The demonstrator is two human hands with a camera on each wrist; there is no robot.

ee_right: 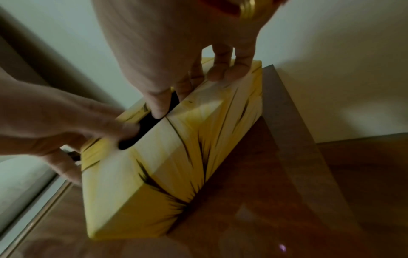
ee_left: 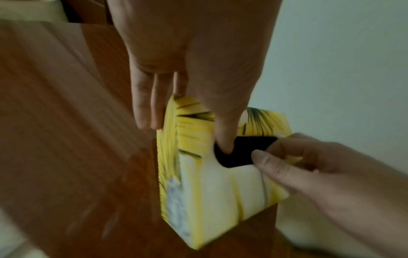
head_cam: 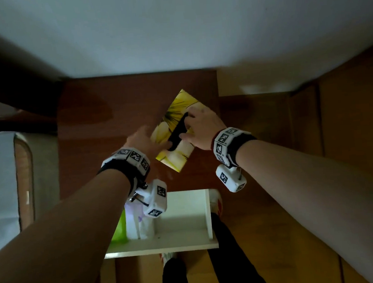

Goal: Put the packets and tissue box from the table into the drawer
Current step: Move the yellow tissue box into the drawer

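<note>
One tissue box [head_cam: 175,128] is lying on the one worktop [head_cam: 104,125], yellow with dark streaks, and one dark slot is showing in its top. Two hands are showing: one left hand [head_cam: 144,138] and one right hand [head_cam: 202,126], each wearing one wrist band with one white camera block hanging beneath. One white drawer [head_cam: 189,241] is standing open at the near edge. Inside it, at its left end, about three packets are sitting: one green packet [head_cam: 120,230] and two pale ones [head_cam: 138,225], though the exact count is hard to tell.
</note>
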